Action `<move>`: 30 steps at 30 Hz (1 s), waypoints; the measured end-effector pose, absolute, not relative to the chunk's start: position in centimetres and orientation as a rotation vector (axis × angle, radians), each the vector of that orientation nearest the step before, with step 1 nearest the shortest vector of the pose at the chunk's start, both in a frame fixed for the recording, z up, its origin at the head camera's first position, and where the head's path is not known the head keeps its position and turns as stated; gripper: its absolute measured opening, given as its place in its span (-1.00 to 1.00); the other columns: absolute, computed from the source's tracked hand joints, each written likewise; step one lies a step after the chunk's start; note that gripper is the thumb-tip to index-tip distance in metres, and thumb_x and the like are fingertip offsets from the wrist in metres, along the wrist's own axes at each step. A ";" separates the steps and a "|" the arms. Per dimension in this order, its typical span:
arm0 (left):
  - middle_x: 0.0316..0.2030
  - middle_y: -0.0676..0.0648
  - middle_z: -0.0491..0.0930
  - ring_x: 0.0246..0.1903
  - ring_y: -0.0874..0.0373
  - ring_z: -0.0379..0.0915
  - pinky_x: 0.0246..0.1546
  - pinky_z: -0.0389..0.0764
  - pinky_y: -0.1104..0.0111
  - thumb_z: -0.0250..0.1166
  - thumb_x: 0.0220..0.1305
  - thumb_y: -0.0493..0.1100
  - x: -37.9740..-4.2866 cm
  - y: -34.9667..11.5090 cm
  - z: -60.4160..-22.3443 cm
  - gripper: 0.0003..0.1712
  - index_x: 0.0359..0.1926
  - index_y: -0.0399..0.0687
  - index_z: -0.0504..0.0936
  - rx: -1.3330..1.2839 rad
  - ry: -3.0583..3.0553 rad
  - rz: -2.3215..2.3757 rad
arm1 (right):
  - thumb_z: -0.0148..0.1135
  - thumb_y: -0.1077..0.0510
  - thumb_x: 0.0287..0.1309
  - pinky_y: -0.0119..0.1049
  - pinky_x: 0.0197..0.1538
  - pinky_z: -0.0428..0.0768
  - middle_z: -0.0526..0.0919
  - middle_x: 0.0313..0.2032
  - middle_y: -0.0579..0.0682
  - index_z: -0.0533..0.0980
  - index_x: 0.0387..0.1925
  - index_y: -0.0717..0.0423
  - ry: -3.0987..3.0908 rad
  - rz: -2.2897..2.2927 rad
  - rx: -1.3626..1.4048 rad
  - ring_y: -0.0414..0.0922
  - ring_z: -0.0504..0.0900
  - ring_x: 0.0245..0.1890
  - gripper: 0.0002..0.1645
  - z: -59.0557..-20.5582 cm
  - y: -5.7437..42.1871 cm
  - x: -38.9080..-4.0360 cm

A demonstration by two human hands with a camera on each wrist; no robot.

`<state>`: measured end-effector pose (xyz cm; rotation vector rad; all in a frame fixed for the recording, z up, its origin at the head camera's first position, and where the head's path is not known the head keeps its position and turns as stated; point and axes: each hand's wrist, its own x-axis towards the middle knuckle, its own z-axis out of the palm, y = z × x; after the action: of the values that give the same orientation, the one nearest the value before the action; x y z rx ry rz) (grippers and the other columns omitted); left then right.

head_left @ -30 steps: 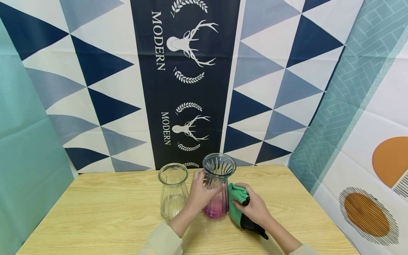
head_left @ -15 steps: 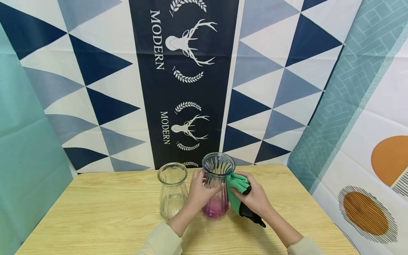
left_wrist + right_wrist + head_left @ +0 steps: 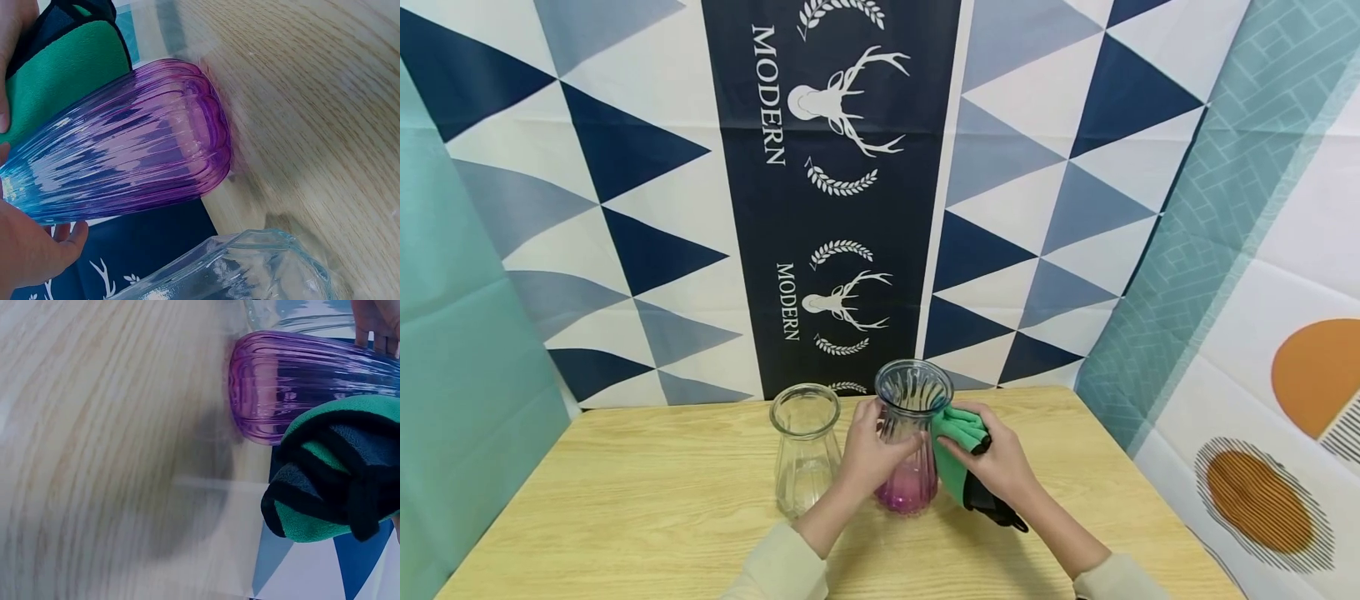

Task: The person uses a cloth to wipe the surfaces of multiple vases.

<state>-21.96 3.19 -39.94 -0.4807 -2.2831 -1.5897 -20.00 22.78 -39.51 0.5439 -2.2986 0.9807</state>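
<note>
A ribbed glass vase [image 3: 908, 485], blue at the flared rim and pink-purple at the base, stands upright on the table. My left hand [image 3: 871, 454] grips it round the neck, thumb across the front. On the vase's right side, my right hand [image 3: 997, 460] holds a bunched green cloth [image 3: 951, 473] with black edging, pressed close against the glass below the rim. The cloth's black hanging loop [image 3: 362, 509] dangles from its lower end in the right wrist view. In the left wrist view, the vase's purple base [image 3: 194, 131] rests on the wood.
A clear glass vase [image 3: 805, 475] stands just left of the coloured one, beside my left forearm. The wood-grain table [image 3: 647, 500] ends at a patterned backdrop [image 3: 842, 208] behind both vases. Fabric panels hang at left and right.
My right hand has raised the green cloth up the vase's right side, closer under the rim, with little movement in the last half second. My left hand stays on the neck.
</note>
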 end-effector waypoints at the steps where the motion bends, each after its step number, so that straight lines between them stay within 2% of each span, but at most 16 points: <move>1: -0.02 -0.10 0.42 -0.02 0.06 0.39 0.05 0.49 0.11 0.47 -0.13 0.10 -21.9 3.2 -39.9 -0.24 0.11 -0.08 0.47 -0.480 -2.286 -1.584 | 0.47 0.25 -0.16 -0.21 -0.14 0.66 0.65 -0.10 0.03 0.44 0.04 0.04 -2.305 0.981 0.552 -0.05 0.64 -0.14 -0.36 -39.6 22.8 -20.0; 9: -0.03 -0.07 0.50 0.02 0.05 0.43 0.00 0.53 0.16 0.48 -0.12 0.05 -21.7 3.1 -39.7 -0.19 0.17 -0.05 0.38 -0.458 -2.280 -1.615 | 0.48 0.19 -0.15 -0.20 -0.13 0.65 0.63 -0.07 0.02 0.43 0.05 0.00 -2.385 0.970 0.571 -0.04 0.64 -0.13 -0.35 -41.0 23.4 -19.8; 19: -0.05 -0.06 0.51 0.02 0.04 0.43 -0.01 0.53 0.16 0.47 -0.10 0.04 -21.8 3.1 -39.7 -0.27 0.10 -0.06 0.40 -0.460 -2.289 -1.631 | 0.48 0.15 -0.15 -0.30 -0.17 0.63 0.65 -0.14 -0.07 0.44 0.01 -0.04 -2.534 0.906 0.583 -0.11 0.65 -0.19 -0.38 -42.8 24.6 -19.8; 25: -0.03 -0.07 0.53 0.02 0.02 0.45 0.00 0.55 0.18 0.46 -0.09 0.04 -21.9 3.1 -39.7 -0.31 0.07 -0.10 0.45 -0.469 -2.279 -1.624 | 0.48 0.23 -0.18 -0.23 -0.19 0.65 0.65 -0.14 0.02 0.45 0.02 0.01 -2.414 0.896 0.606 -0.05 0.65 -0.20 -0.36 -41.6 24.7 -20.3; 30: 0.02 -0.09 0.53 0.02 0.01 0.46 0.04 0.53 0.13 0.46 -0.09 0.04 -21.7 3.1 -39.6 -0.27 0.13 -0.11 0.45 -0.475 -2.288 -1.632 | 0.48 0.28 -0.19 -0.17 -0.18 0.65 0.67 -0.14 0.06 0.45 0.03 0.08 -2.320 0.892 0.572 0.00 0.66 -0.20 -0.36 -40.1 24.4 -20.6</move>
<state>-21.69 3.11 -39.60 -0.4746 -2.2878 -1.6317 -20.57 24.37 -40.12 0.5718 -2.3202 0.8918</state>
